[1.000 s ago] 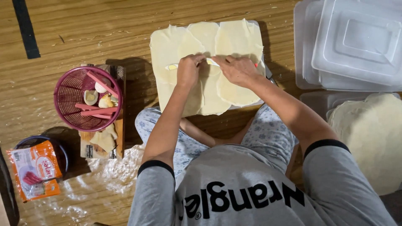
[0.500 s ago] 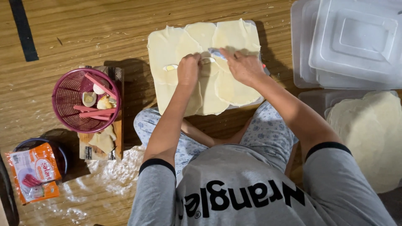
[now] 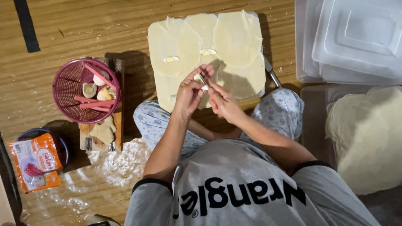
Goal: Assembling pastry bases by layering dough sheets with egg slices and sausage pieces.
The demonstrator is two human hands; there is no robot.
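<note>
Pale round wrappers [image 3: 180, 42] overlap on a board [image 3: 260, 90] in front of my knees. Two boiled egg slices lie on them, one [image 3: 171, 59] to the left and one [image 3: 208, 52] in the middle. My left hand [image 3: 189, 93] and my right hand [image 3: 224, 104] meet just above the board's near edge. The left hand pinches a piece of boiled egg [image 3: 197, 78]. In my right fingers is a thin blade-like tool [image 3: 202, 78], which lies against that piece.
A pink basket [image 3: 67, 90] holding sausage sticks and egg halves sits on a wooden block at left. An orange food packet [image 3: 35, 165] lies lower left. Clear plastic lids [image 3: 356, 37] are stacked at upper right; a pile of wrappers [image 3: 368, 138] is at right. A knife handle [image 3: 273, 76] sticks out past the board.
Both hands have left the wrappers and drawn back toward my body. They now hold an egg piece and thin tool between them; two egg slices show on the wrappers.
</note>
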